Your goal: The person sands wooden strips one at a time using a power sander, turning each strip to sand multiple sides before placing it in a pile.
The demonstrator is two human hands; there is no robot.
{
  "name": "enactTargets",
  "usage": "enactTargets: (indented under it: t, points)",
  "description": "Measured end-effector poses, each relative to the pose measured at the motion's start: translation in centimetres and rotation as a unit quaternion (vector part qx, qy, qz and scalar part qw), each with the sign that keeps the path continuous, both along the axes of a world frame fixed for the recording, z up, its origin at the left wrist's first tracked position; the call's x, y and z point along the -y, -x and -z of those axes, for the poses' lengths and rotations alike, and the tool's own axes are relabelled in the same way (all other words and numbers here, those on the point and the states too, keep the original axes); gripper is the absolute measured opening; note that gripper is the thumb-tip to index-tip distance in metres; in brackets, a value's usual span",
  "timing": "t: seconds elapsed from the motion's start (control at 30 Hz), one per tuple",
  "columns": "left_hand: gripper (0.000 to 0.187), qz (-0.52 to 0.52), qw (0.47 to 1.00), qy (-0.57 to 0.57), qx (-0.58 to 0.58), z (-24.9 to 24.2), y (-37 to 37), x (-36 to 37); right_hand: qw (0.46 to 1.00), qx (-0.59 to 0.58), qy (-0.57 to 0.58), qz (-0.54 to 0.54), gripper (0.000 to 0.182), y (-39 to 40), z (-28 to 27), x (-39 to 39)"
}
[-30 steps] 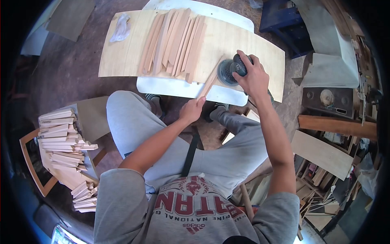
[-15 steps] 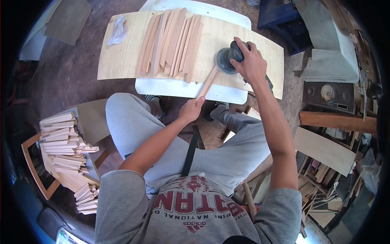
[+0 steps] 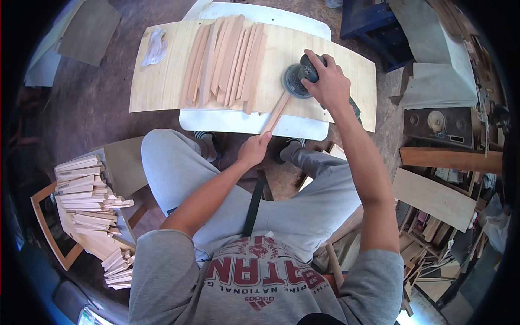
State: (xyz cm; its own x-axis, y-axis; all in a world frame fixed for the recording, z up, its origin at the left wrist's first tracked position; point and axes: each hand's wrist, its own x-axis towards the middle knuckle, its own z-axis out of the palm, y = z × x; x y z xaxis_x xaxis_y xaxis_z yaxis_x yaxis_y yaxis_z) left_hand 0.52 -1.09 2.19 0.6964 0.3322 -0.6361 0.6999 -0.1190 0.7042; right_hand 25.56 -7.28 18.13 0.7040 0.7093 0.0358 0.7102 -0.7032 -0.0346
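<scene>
My right hand [image 3: 329,84] is wrapped over the top of a dark orbital sander [image 3: 295,81], whose round pad rests on the far end of a narrow wooden strip [image 3: 279,112]. The near end of that strip is gripped in my left hand [image 3: 254,148], just off the table's front edge. A plywood board [image 3: 346,70] lies under the sander. Left of the sander, a pile of similar wooden strips [image 3: 222,62] lies side by side on the board. How much of the strip sits beneath the pad is hidden.
A crumpled plastic bag [image 3: 155,46] lies at the board's left. The white tabletop [image 3: 216,120] sticks out below the board. Stacked wood pieces [image 3: 81,187] stand at my left beside a wooden frame [image 3: 44,230]. Boards and scraps [image 3: 433,197] crowd the right side.
The sander and my right hand have shifted slightly left. My left hand keeps its grip on the strip, and the view has tilted a little.
</scene>
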Motion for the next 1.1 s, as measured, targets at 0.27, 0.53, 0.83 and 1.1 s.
enactTargets:
  t: [0.27,0.53,0.83,1.1]
  points:
    - [0.073,0.011,1.0,0.003,0.007,0.9,0.1,0.0,0.999,0.018,-0.022,0.015,0.079,-1.2,0.3,0.1]
    - [0.073,0.017,1.0,0.003,0.014,1.1,0.1,-0.2,0.998,-0.009,-0.011,-0.063,0.081,3.3,-0.6,1.6]
    - [0.078,0.006,1.0,0.008,0.011,1.6,-0.2,-0.2,0.998,-0.011,-0.033,-0.049,0.079,1.2,-0.2,2.7]
    - [0.079,-0.026,1.0,0.002,0.014,2.5,0.2,-0.1,0.989,-0.067,0.014,-0.13,0.082,7.5,-1.3,3.1]
